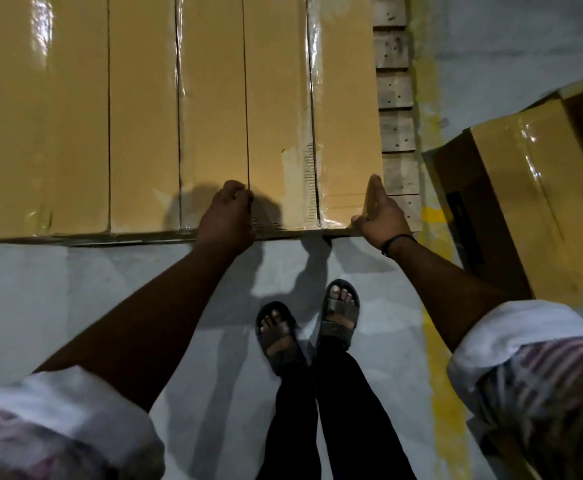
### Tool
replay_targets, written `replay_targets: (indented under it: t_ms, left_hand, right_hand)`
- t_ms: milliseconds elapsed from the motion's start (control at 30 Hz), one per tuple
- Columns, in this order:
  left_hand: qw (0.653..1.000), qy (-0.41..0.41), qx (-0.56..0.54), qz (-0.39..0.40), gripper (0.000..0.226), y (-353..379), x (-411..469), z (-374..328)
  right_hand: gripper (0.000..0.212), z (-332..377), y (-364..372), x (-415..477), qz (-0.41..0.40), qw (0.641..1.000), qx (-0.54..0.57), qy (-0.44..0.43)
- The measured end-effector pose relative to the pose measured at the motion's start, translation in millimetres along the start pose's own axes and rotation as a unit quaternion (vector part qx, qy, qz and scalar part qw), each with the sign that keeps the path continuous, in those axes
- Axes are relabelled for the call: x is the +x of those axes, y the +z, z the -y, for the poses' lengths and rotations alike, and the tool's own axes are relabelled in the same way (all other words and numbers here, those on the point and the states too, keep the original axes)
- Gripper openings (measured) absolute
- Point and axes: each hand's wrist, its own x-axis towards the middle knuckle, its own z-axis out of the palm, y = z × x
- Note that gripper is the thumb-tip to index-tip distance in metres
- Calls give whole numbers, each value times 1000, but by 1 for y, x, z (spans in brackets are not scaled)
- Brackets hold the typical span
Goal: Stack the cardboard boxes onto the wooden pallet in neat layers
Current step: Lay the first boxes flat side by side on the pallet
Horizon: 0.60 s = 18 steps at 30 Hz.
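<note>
Several long tan cardboard boxes lie side by side in one flat layer on the wooden pallet [395,133], whose bare slats show along the right. The rightmost box [345,109] is taped and shiny along its seam. My left hand [227,216] rests on the near end of the layer with its fingers curled into the gap between two boxes [276,98]. My right hand [380,213] lies flat against the near right corner of the rightmost box, fingers straight along its side, thumb on the near edge.
Another taped cardboard box [525,188] sits on the grey floor at the right, beside a yellow painted line [442,358]. My sandalled feet [304,327] stand close to the near edge of the stack.
</note>
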Motion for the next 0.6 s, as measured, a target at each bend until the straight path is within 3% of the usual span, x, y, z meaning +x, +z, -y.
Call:
replay_targets:
  t_ms: [167, 300, 600]
  left_hand:
    - [994, -90, -69, -5, 48, 0, 4, -13]
    - [989, -115, -87, -9, 47, -1, 6, -17]
    - [998, -47, 42, 30, 73, -7, 5, -17]
  right_hand:
    - [97, -2, 1, 0, 0, 1000, 0, -1]
    - [100, -2, 2, -1, -3, 1000, 7, 4]
    - [115, -3, 1, -6, 16, 1000, 19, 10]
